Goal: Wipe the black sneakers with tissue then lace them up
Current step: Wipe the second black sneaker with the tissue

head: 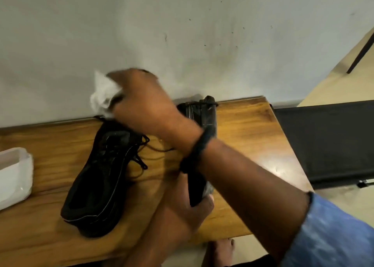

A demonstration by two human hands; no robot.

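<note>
In the head view, the right hand (pixel 145 102) is gripping a crumpled white tissue (pixel 103 92) above the back edge of the wooden table (pixel 253 141), over the far end of 1 black sneaker (pixel 101 175) lying with loose laces near the middle. The left hand (pixel 188 210) is gripping the near end of the other sneaker (pixel 209 114), which is stretching to the back edge. A white container (pixel 14 175) is sitting at the left edge.

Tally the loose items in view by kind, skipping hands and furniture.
Black sneaker: 2, one lying flat, one gripped by the left hand
Tissue: 1, held in the right hand
White packet: 1
Total: 4
</note>
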